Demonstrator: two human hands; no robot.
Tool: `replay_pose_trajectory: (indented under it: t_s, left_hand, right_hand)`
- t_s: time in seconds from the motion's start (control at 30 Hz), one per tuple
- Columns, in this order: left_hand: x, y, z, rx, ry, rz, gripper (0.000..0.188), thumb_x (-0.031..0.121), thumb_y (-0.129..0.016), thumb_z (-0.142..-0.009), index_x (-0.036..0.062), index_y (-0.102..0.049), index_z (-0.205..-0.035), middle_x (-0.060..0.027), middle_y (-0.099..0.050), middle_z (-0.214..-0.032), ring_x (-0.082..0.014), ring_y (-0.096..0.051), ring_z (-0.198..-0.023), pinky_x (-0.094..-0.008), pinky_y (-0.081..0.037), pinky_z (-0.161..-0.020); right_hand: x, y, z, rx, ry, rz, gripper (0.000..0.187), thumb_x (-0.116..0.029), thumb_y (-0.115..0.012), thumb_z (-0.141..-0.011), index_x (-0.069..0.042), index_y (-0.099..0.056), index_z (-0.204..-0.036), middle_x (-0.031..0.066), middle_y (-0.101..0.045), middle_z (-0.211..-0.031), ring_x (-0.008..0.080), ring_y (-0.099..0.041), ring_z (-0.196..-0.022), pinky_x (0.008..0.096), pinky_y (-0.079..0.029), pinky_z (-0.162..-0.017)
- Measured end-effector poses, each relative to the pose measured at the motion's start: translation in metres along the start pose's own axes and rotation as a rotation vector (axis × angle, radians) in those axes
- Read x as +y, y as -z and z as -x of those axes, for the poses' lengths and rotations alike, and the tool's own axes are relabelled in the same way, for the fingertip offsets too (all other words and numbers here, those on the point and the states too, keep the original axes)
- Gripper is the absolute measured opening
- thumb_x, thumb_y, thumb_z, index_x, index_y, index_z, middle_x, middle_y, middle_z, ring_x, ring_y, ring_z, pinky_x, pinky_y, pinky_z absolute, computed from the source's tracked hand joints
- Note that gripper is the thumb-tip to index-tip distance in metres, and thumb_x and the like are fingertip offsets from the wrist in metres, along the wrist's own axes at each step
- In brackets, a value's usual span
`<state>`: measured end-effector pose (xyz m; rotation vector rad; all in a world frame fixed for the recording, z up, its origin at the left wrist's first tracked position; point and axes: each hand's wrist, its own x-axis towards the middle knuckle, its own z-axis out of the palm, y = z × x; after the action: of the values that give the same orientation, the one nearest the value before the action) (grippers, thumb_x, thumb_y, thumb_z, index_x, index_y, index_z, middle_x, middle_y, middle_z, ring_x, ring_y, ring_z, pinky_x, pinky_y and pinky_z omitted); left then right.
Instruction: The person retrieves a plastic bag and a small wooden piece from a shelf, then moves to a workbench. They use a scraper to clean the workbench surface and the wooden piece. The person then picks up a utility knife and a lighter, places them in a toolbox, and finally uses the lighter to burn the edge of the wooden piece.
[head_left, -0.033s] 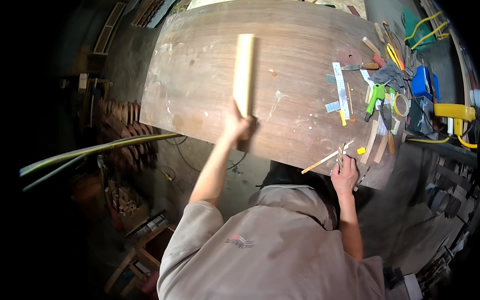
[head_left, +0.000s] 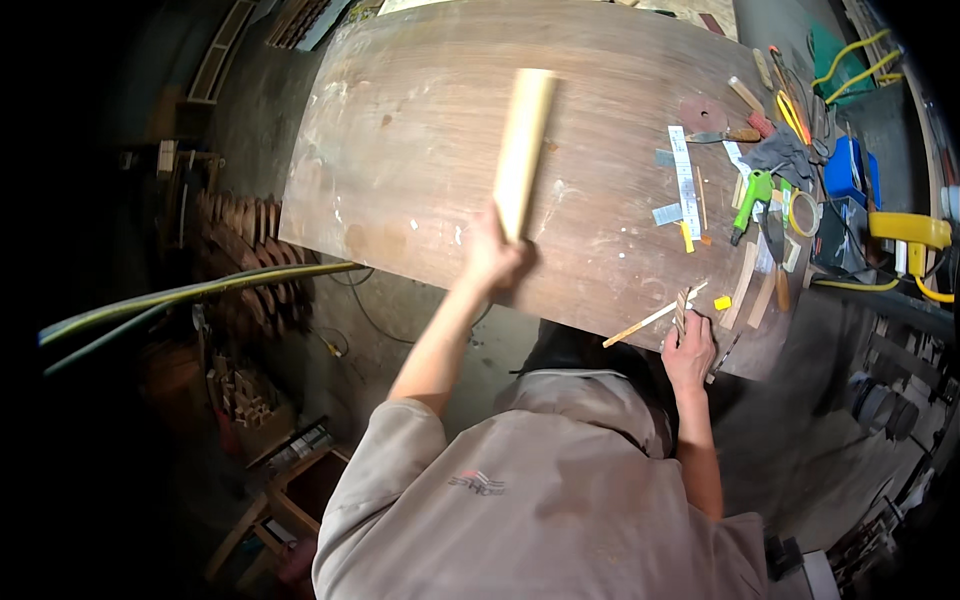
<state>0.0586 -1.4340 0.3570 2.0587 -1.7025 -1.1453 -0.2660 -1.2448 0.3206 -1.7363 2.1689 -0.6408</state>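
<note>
My left hand [head_left: 497,258] is closed round the lower end of a long pale wooden strip [head_left: 523,150]. The strip, smeared by motion, points away from me over the brown tabletop [head_left: 400,140]. By the table's near right edge my right hand [head_left: 690,350] has its fingers bent round a short brown wooden piece [head_left: 682,308], whose top pokes out past the fingertips. Beside it a thin pale stick [head_left: 640,322] lies slantwise near the edge. A small yellow block [head_left: 722,303] sits just beyond this hand, and a thin dark rod [head_left: 727,352] lies to its right.
Along the table's right side lie a green glue gun [head_left: 752,200], a tape roll [head_left: 803,213], a grey cloth [head_left: 780,155], a white paper strip [head_left: 686,180], a sanding disc [head_left: 700,110] and curved wood pieces [head_left: 740,285]. A yellow-green hose [head_left: 200,292] reaches the table's left edge.
My left hand has moved to the right with the pale wooden strip, whose far end now leans more to the right. My right hand has stayed in place.
</note>
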Motion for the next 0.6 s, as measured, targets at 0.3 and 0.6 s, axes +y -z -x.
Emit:
replay_pose_trajectory:
  t_s: [0.3, 0.6]
  left_hand:
    - [-0.003, -0.064, 0.046, 0.028, -0.446, -0.013, 0.087, 0.008, -0.070, -0.066, -0.0037, -0.033, -0.144, -0.0269, -0.052, -0.131, -0.0435, -0.046, -0.117, -0.0480, -0.038, -0.106]
    - [-0.099, 0.037, 0.107, 0.454, 0.114, 0.017, 0.076, 0.006, -0.066, -0.070, -0.0017, -0.040, -0.141, -0.0255, -0.056, -0.118, -0.0389, -0.053, -0.114, -0.0480, -0.046, -0.099]
  right_hand:
    - [0.004, -0.008, -0.009, -0.004, 0.085, -0.012, 0.037, -0.008, -0.067, -0.080, -0.003, -0.060, -0.116, 0.0202, -0.059, -0.096, 0.0423, -0.060, -0.089, 0.0499, -0.050, -0.074]
    - [-0.060, 0.005, -0.051, 0.051, 0.315, 0.038, 0.038, -0.005, -0.071, -0.080, -0.001, -0.061, -0.116, 0.0176, -0.058, -0.116, 0.0335, -0.060, -0.102, 0.0433, -0.051, -0.086]
